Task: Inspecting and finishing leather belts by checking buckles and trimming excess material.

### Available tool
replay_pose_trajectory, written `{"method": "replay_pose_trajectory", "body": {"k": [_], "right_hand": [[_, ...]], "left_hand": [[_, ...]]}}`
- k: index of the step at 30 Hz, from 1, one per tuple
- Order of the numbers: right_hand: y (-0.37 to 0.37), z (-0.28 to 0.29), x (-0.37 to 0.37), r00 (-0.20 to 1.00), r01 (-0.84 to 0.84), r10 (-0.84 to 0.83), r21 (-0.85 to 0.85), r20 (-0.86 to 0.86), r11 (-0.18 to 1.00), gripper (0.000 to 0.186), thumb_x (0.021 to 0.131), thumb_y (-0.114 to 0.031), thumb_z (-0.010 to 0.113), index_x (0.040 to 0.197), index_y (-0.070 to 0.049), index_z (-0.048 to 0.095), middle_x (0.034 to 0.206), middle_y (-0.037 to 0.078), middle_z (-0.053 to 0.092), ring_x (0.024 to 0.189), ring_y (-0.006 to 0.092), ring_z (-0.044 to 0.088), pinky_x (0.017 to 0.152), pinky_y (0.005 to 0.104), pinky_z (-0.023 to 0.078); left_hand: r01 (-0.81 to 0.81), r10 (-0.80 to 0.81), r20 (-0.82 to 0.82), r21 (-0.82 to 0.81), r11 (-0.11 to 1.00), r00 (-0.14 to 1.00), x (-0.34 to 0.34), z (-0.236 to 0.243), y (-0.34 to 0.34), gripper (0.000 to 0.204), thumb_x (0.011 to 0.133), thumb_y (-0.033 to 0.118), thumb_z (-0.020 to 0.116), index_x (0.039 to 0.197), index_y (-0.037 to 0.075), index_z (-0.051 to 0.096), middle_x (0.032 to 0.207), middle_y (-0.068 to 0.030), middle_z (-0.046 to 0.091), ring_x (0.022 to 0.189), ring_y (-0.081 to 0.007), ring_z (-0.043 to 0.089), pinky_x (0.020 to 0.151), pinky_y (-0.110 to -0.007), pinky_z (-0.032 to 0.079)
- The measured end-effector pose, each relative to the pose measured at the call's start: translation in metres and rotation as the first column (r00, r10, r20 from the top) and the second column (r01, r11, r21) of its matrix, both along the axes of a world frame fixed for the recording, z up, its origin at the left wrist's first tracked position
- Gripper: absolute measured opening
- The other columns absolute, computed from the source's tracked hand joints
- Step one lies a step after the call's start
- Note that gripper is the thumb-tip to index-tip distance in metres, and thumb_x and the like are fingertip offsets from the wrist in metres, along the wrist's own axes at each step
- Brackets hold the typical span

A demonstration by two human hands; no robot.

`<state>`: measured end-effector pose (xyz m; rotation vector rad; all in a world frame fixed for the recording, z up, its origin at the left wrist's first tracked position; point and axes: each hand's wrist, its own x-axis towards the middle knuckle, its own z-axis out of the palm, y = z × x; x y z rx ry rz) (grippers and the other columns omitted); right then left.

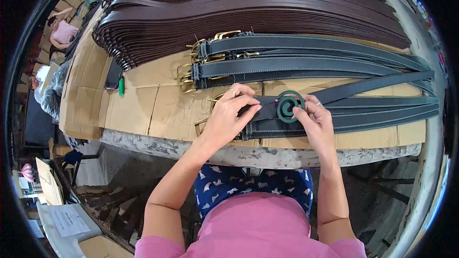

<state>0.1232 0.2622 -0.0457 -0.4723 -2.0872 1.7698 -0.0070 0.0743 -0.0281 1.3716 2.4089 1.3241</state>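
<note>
A dark green spiral mosquito coil (278,110) is pinched in my right hand (317,120), thumb on its face and fingers behind. A small pinkish spot shows at its left edge. Beside it my left hand (233,113) is closed, thumb and fingertips together; whatever they pinch is too small or hidden to make out. Both hands are over a bundle of black stitched belts (368,120), whose gold buckles are partly covered by my left hand. Beyond lie more black belts (296,68) with gold buckles (185,77) toward the left and loose thread ends near them.
Dark brown belts (229,12) are piled across the far side. Flattened cardboard (138,110) covers the table, whose worn pale edge (267,156) runs before me. A green object (121,86) lies at the left by a dark flat item. Another person (63,32) is at the far left.
</note>
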Motion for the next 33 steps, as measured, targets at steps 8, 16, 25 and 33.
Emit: {"method": "replay_pose_trajectory", "body": {"k": [8,16,25,33], "right_hand": [[-0.0015,0.0046,-0.0012,0.999,-0.023,0.021,0.064,0.038,0.998,0.022,0.083,-0.013,0.065,0.072,0.005,0.059,0.108,0.015,0.062,0.098,0.0219,0.057,0.086,0.0317,0.042],[0.0015,0.004,-0.0005,0.999,-0.026,0.022,0.085,0.044,0.996,0.026,0.083,-0.014,0.065,0.07,0.006,0.055,0.105,0.014,0.061,0.095,0.0208,0.055,0.083,0.031,0.042],[0.0005,0.003,-0.0018,0.999,-0.027,0.026,0.068,0.026,0.997,0.023,0.083,-0.012,0.065,0.071,0.006,0.057,0.101,0.013,0.061,0.091,0.0183,0.055,0.079,0.0296,0.042],[0.0036,0.0036,0.0,1.0,0.001,-0.002,0.043,0.026,0.999,0.017,0.083,-0.01,0.065,0.077,0.005,0.062,0.098,0.011,0.062,0.086,0.0169,0.056,0.076,0.0287,0.042]], "left_hand": [[-0.002,0.002,-0.006,0.014,1.0,1.0,0.0,-0.0017,-0.001,0.012,0.08,0.007,0.07,0.09,0.0,0.069,0.101,-0.0101,0.064,0.093,-0.0246,0.062,0.078,-0.034,0.049],[-0.011,0.012,-0.013,0.011,1.0,1.0,0.0007,-0.0018,0.0,0.011,0.08,0.007,0.07,0.09,0.001,0.07,0.101,-0.0104,0.064,0.094,-0.0248,0.062,0.08,-0.034,0.049],[-0.024,0.024,0.008,-0.002,1.0,1.0,0.0008,-0.0008,-0.0016,0.011,0.081,0.008,0.07,0.09,0.001,0.071,0.101,-0.0107,0.064,0.095,-0.0252,0.062,0.081,-0.034,0.049],[-0.026,0.026,0.009,-0.001,1.0,1.0,0.0025,0.0003,0.0,0.011,0.081,0.007,0.07,0.091,0.001,0.071,0.101,-0.0107,0.064,0.096,-0.025,0.062,0.082,-0.034,0.049]]}}
